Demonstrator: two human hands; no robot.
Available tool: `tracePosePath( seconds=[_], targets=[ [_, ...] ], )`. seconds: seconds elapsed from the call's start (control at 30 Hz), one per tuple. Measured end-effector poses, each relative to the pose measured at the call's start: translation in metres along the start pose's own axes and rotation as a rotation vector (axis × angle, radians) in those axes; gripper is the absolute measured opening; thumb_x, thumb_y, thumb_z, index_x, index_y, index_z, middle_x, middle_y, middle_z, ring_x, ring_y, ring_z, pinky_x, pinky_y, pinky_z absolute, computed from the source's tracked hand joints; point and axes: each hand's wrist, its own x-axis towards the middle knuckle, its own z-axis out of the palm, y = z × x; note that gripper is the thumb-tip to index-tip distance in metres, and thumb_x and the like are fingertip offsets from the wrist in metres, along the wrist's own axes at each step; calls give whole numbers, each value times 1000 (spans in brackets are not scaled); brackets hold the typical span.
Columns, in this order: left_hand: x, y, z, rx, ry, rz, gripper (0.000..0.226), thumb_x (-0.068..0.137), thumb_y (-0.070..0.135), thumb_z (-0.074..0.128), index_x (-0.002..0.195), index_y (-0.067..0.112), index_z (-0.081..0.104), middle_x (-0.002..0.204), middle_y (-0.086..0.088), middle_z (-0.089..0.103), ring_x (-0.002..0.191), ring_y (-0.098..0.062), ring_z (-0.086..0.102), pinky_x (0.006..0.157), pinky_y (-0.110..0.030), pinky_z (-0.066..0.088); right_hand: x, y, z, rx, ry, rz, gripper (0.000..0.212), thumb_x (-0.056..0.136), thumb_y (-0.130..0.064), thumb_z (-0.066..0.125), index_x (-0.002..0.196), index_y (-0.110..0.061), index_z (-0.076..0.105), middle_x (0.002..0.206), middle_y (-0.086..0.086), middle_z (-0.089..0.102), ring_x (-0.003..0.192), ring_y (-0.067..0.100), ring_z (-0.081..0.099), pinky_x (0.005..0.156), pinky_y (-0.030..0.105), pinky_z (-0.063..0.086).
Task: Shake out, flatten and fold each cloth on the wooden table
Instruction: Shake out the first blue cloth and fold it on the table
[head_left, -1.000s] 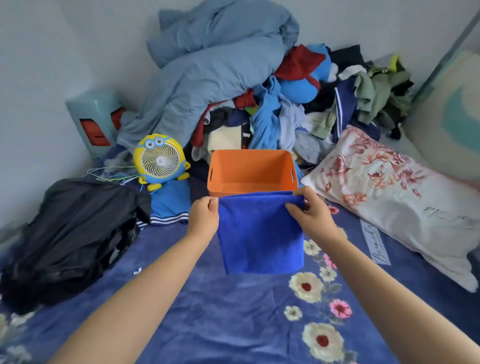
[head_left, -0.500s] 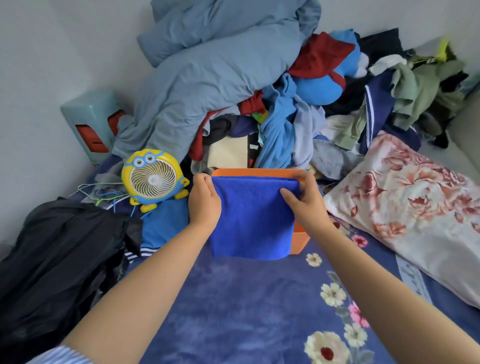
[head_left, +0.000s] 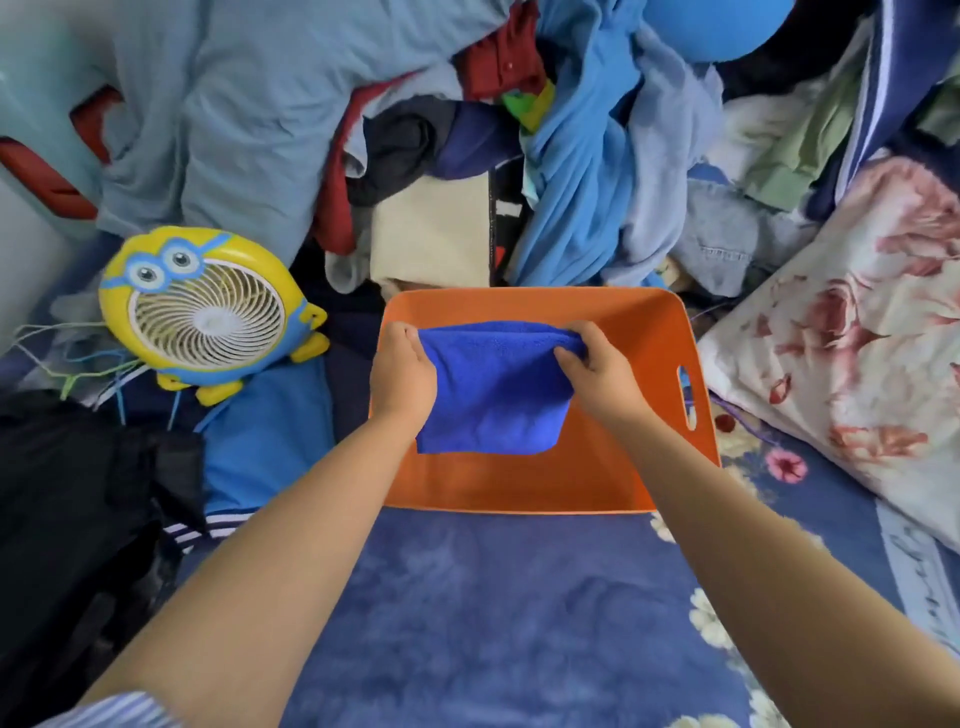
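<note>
Both hands, left (head_left: 402, 371) and right (head_left: 597, 370), pinch cloth (head_left: 493, 400) top corners; it hangs folded, long edge crosswise, over bin (head_left: 670, 332) interior, nearer its far wall

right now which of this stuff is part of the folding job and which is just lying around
Part of the job:
- blue cloth, folded
- left hand and right hand, pinching its top corners
- orange bin, under the cloth

Just lying about:
- yellow fan
- floral pillow
- clothes heap
- black garment
</note>
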Motion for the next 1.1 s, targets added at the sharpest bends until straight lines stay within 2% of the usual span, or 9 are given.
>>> tracePosePath(
  seconds=[0.13, 0.27, 0.37, 0.57, 0.73, 0.83, 0.97, 1.03, 1.1],
  targets=[
    [30, -49, 40, 201, -97, -98, 16, 96, 6, 30, 92, 12, 44, 82, -3, 45, 85, -22, 43, 72, -30, 30, 36, 50, 34, -121, -217, 227, 21, 95, -11, 41, 114, -4, 45, 90, 12, 47, 78, 25, 49, 63, 36, 51],
    [48, -83, 81, 306, -146, -267, 34, 96, 3, 28, 127, 0, 42, 128, -19, 52, 120, -35, 49, 99, -40, 38, 66, 85, 66, -240, -334, 383, 10, 96, -15, 39, 99, -5, 40, 95, 15, 44, 86, 41, 59, 44, 29, 50],
    [64, -102, 112, 328, -146, -346, 38, 98, 5, 23, 134, 0, 34, 133, -23, 49, 123, -38, 48, 102, -41, 36, 88, 115, 89, -296, -352, 425, 12, 96, -16, 42, 87, -8, 41, 100, 21, 49, 100, 42, 58, 30, 18, 40],
    [95, -114, 144, 195, -27, -439, 38, 102, 14, 19, 133, 1, 37, 134, -19, 50, 125, -33, 46, 96, -26, 31, 115, 147, 110, -312, -230, 420, 38, 95, -18, 45, 125, 5, 40, 127, 23, 52, 117, 34, 49, 78, 27, 36],
    [108, -101, 149, 177, 54, -245, 31, 101, 18, 28, 121, -1, 39, 123, -23, 55, 112, -37, 53, 80, -38, 35, 121, 154, 115, -138, -115, 311, 54, 90, -12, 54, 136, 0, 29, 138, 19, 43, 128, 30, 42, 100, 25, 31],
    [99, -112, 151, 346, 103, 144, 32, 89, 15, 39, 109, -3, 55, 109, -23, 62, 97, -39, 62, 82, -34, 40, 107, 157, 116, -438, -209, 100, 60, 90, -10, 51, 141, 1, 23, 147, 22, 24, 137, 32, 27, 109, 25, 19],
    [81, -141, 161, 731, -137, 606, 32, 76, 13, 46, 93, 2, 71, 102, -16, 70, 97, -31, 68, 83, -34, 53, 89, 166, 121, -759, -390, -71, 56, 95, -21, 41, 145, -11, 19, 156, 13, -2, 145, 27, -2, 118, 40, 11],
    [75, -142, 157, 797, -314, 565, 43, 86, 23, 53, 122, -1, 57, 133, -22, 53, 128, -30, 48, 102, -35, 43, 84, 169, 126, -823, -449, -10, 59, 97, -30, 36, 147, -17, 9, 156, 9, -13, 144, 26, -12, 116, 39, 12],
    [75, -150, 156, 836, -481, 418, 65, 97, 36, 39, 147, 4, 14, 156, -18, 6, 146, -27, 4, 118, -34, 11, 81, 170, 130, -793, -486, 52, 62, 97, -32, 34, 147, -18, 1, 154, 8, -20, 143, 28, -17, 115, 35, 16]
  ],
)
